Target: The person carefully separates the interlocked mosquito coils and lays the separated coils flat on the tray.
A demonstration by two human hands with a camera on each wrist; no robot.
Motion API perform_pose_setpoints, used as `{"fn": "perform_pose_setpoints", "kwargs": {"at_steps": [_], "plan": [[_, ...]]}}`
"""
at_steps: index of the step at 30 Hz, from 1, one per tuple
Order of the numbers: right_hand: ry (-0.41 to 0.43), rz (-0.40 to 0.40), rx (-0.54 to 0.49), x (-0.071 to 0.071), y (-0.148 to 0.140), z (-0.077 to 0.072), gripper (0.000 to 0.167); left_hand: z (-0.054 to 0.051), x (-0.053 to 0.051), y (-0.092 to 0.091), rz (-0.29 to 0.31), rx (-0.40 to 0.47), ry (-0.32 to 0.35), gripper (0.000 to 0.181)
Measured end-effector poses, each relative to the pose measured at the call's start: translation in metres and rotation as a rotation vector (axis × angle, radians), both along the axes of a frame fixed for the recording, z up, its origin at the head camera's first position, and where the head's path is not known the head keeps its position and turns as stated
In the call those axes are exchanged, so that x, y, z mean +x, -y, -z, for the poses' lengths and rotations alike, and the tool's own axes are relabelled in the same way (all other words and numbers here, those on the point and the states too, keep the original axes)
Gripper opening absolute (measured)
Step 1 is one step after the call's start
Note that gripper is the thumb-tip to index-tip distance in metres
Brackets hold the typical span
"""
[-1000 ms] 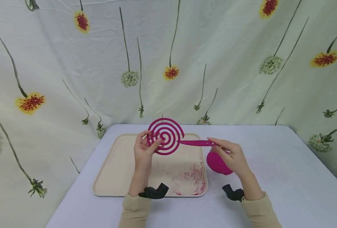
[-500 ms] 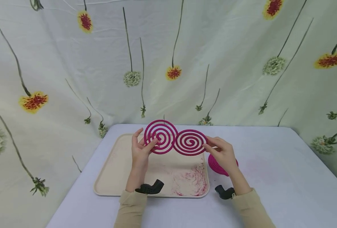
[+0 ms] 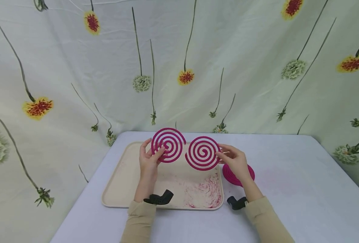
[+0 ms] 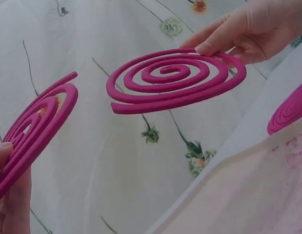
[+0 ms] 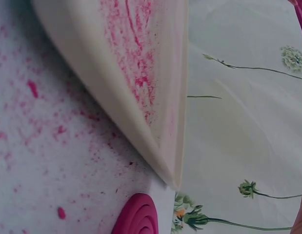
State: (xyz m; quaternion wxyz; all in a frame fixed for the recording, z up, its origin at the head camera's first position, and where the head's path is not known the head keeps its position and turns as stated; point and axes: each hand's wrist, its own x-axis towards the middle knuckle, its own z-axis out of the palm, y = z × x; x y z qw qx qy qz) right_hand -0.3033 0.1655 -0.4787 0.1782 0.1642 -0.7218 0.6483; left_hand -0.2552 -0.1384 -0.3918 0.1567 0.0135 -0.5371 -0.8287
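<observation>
In the head view my left hand (image 3: 148, 163) pinches a magenta mosquito coil (image 3: 166, 145), thumb near its centre and fingers behind it. My right hand (image 3: 236, 163) grips a second mosquito coil (image 3: 203, 151) by its right edge, between thumb and fingers. Both coils are held up above the tray, facing the head camera, with a small gap between them. The left wrist view shows the right-hand coil (image 4: 166, 70) apart from the left-hand one (image 4: 43, 141). On the table, partly hidden by my right wrist, lies another tightly wound magenta coil (image 3: 231, 175).
A shallow beige tray (image 3: 126, 182) lies under my hands, its right part smeared with magenta crumbs (image 3: 211, 195). Crumbs also dot the white table (image 5: 60, 170) beside the tray rim (image 5: 107, 97). A flower-print curtain (image 3: 252, 67) hangs behind the table.
The right-hand coil has turned from edge-on to face the head camera. It has come apart from the left-hand coil, leaving a gap. Both hands have shifted slightly left.
</observation>
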Motion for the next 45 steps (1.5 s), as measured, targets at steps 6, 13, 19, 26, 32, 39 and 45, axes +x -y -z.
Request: {"fn": "perform_pose_setpoints", "kwargs": {"at_steps": [6,13,19,26,32,39,45], "plan": [[0.213,-0.106,-0.075,0.029,0.013,-0.046,0.046,0.014,-0.011,0.013,0.048,-0.055,0.086,0.059],[0.44,-0.172,-0.116,0.022,0.018,-0.051,0.049,0.032,-0.024,0.027,0.135,-0.123,0.173,0.061],[0.53,-0.191,-0.16,0.011,0.021,-0.04,0.05,0.043,-0.036,0.033,0.16,-0.158,0.235,0.062],[0.639,-0.151,-0.176,0.003,0.024,-0.037,0.047,0.055,-0.052,0.034,0.151,-0.168,0.316,0.061],[0.673,-0.149,-0.185,-0.001,0.026,-0.036,0.047,0.061,-0.059,0.031,0.127,-0.193,0.373,0.064],[0.69,-0.151,-0.153,0.0,0.025,-0.036,0.045,0.068,-0.061,0.03,0.095,-0.272,0.365,0.062],[0.684,-0.23,-0.057,0.006,0.021,-0.04,0.046,0.065,-0.057,0.029,0.085,-0.349,0.36,0.068]]}}
